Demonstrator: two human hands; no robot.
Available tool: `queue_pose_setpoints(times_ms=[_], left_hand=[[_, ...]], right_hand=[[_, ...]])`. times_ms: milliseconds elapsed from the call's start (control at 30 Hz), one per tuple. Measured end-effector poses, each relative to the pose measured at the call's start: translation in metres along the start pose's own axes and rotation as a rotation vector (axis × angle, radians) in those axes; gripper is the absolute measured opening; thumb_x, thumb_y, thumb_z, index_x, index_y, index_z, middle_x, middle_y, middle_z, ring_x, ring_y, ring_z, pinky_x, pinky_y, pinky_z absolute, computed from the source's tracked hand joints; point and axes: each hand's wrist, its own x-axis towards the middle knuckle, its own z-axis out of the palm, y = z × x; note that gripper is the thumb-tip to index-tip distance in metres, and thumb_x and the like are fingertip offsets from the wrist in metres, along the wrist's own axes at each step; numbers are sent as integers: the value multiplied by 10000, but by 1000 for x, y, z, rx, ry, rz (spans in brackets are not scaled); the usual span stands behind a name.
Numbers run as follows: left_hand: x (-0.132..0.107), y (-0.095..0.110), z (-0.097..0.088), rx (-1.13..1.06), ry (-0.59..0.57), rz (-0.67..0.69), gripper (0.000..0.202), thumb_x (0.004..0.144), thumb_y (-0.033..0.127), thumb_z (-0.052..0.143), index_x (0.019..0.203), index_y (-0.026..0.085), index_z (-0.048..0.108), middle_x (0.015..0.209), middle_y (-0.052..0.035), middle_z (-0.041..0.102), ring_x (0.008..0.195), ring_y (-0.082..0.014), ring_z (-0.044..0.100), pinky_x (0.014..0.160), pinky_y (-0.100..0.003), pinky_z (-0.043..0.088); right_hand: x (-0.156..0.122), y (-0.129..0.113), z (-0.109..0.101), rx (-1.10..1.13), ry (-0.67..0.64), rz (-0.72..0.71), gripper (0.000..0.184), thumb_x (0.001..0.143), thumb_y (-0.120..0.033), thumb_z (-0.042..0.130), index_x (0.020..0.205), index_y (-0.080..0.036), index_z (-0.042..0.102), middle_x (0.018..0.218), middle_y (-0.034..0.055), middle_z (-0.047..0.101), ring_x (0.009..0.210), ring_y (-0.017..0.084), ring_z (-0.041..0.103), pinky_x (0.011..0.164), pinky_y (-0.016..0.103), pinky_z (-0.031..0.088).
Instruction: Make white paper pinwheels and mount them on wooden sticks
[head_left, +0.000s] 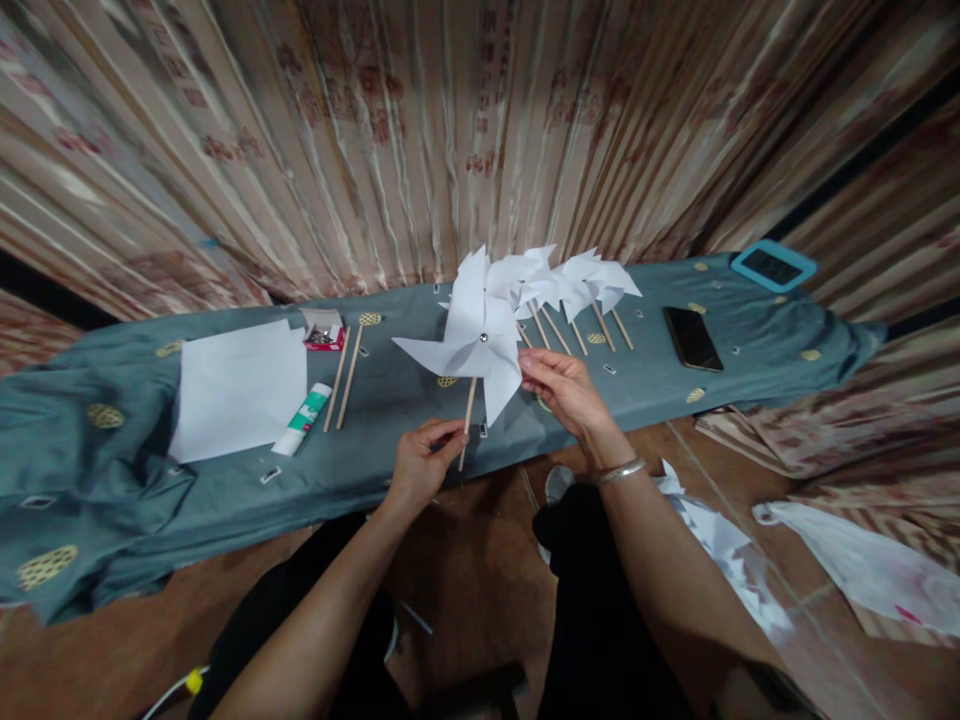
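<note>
"While the left hand (424, 462) pinches the stick (467, 415), which step does this look like?"

"A late one, I'd judge. The pinwheel (476, 350), held up at the centre of the frame over the cloth (390, 385), has its blades folded in and a pin (484, 338) at the hub, so it is probably being adjusted or tried for spin."

"How are the hands holding it?"

"Left thumb and fingertips meet firmly on the lower part of the stick. The right hand (564, 390) is at the paper's right edge, fingers nearly together; I cannot tell whether they pinch the blade or only touch it."

"And what does the next move call for?"

"A steady left pinch and a light right touch, I think, since thin paper could crease."

"What can't you make out?"

"The back of the pin, hidden by the paper, so its fixing to the stick doesn't show. The other pinwheels (581, 280), right of upper centre, overlap too much to count. White paper scraps (724, 535) at lower right are blurred."
</note>
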Motion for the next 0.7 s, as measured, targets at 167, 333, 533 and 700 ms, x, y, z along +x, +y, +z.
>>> queue_pose_setpoints(times_ms=[167, 333, 533, 700], left_hand=[[0, 0, 2, -10, 2, -3, 166, 689, 292, 706, 812, 215, 785, 754, -25, 730, 687, -154, 647, 676, -262, 510], [0, -2, 3, -23, 10, -13, 168, 679, 300, 717, 810, 217, 783, 775, -28, 739, 711, -163, 661, 692, -271, 514], [-1, -3, 4, -10, 14, -9, 168, 678, 309, 711, 802, 219, 782, 773, -28, 739, 711, -168, 658, 685, -275, 515], [-2, -1, 4, -44, 1, -22, 180, 674, 306, 719, 813, 214, 788, 763, -29, 733, 690, -160, 652, 665, -263, 507]], right_hand=[[-1, 1, 1, 10, -1, 12, 397, 444, -437, 901, 739, -216, 754, 670, -26, 718, 602, 73, 614, 595, 192, 480], [-2, 2, 2, 2, -7, 13, 404, 446, -442, 900, 747, -216, 752, 685, -22, 721, 611, 82, 621, 593, 203, 483], [-3, 2, 3, -12, -22, 31, 401, 435, -442, 904, 721, -216, 738, 665, -30, 706, 600, 79, 610, 591, 206, 483], [-5, 3, 6, -31, -39, 31, 394, 439, -460, 896, 686, -205, 727, 639, -32, 689, 585, 78, 596, 576, 206, 462]])
